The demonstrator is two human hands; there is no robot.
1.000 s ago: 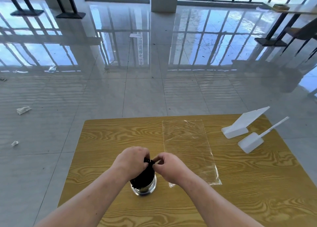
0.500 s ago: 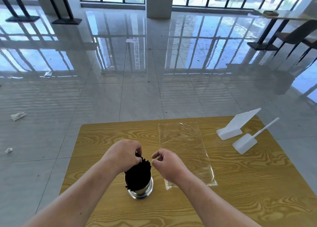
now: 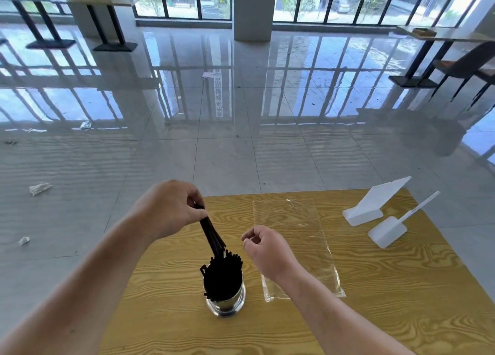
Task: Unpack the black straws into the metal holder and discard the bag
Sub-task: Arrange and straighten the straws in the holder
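A shiny metal holder point(image 3: 227, 303) stands on the wooden table point(image 3: 401, 314), packed with black straws point(image 3: 223, 277). My left hand point(image 3: 171, 210) is raised above and to the left of it, pinching a small bunch of black straws point(image 3: 211, 234) lifted partway out, their lower ends still in the holder. My right hand point(image 3: 267, 250) hovers just right of the holder with fingers loosely curled and nothing in it. The empty clear plastic bag point(image 3: 297, 236) lies flat on the table to the right, partly under my right forearm.
Two white plastic sign stands point(image 3: 372, 207) point(image 3: 388, 230) sit at the table's far right. Beyond the table is glossy tiled floor with scraps of litter point(image 3: 40, 188) on the left. Other tables and a chair point(image 3: 466, 67) stand far off.
My left hand has risen from the holder's top, drawing a few straws upward. My right hand let go and moved slightly right. The camera has tilted up.
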